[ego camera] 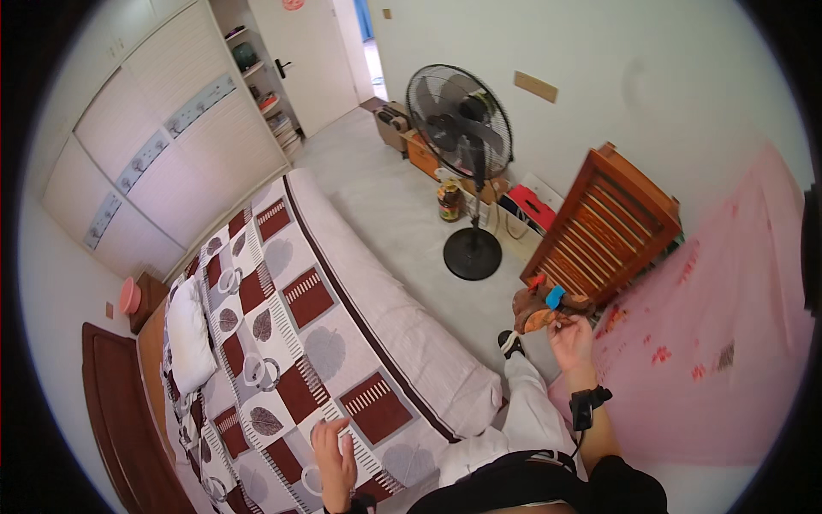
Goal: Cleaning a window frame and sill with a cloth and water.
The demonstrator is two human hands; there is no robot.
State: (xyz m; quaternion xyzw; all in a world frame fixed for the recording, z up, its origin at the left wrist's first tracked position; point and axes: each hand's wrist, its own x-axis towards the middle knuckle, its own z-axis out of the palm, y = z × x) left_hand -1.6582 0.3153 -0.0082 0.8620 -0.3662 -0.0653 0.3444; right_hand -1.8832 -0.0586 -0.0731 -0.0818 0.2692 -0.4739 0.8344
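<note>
My right hand [570, 340] is raised beside the pink cover, its fingers closed on the edge of a brown plush toy [536, 308] with orange, red and blue parts. The toy hangs in front of a carved wooden frame. My left hand [334, 453] holds nothing; it is over the near edge of the bed, its fingers apart and slightly curled. Beneath it lies a bedspread [324, 353] patterned with leaves and brown squares. Both wrists wear black bands.
A black standing fan [473, 254] stands on the floor ahead, by a large jar [449, 202] and bags. The slatted wooden frame [603, 225] leans at the right, near a pink cloth cover [693, 385]. A white pillow [191, 334] lies on the bed. Wardrobe doors [148, 135] line the far left.
</note>
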